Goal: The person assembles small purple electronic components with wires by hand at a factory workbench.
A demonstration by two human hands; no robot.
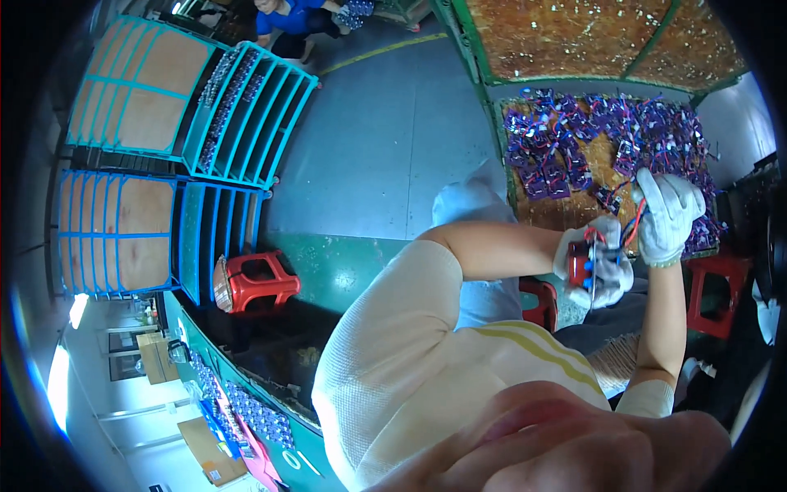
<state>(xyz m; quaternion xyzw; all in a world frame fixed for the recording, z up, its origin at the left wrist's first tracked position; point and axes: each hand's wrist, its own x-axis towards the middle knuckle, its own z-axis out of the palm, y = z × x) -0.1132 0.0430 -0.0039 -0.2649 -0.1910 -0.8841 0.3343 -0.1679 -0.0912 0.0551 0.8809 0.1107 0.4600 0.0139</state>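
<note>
My left hand [608, 281], in a white glove, is closed around a small circuit board [577, 262] with a dark red face, blue parts and wires. My right hand [670, 215], also gloved, has its fingers bent together around red and black wires [636, 221] that run down toward the board. The wire ends under the right fingers are hidden. Just beyond both hands, many similar purple circuit boards [557, 176] with red, blue and white leads lie crowded on a wooden board [592, 156].
Red plastic stools stand at the left [264, 281] and at the right [716, 297]. Teal [246, 115] and blue [193, 238] shelf racks line the left side. A person in blue [297, 18] is at the far end. A green bench [299, 447] at lower left carries more boards.
</note>
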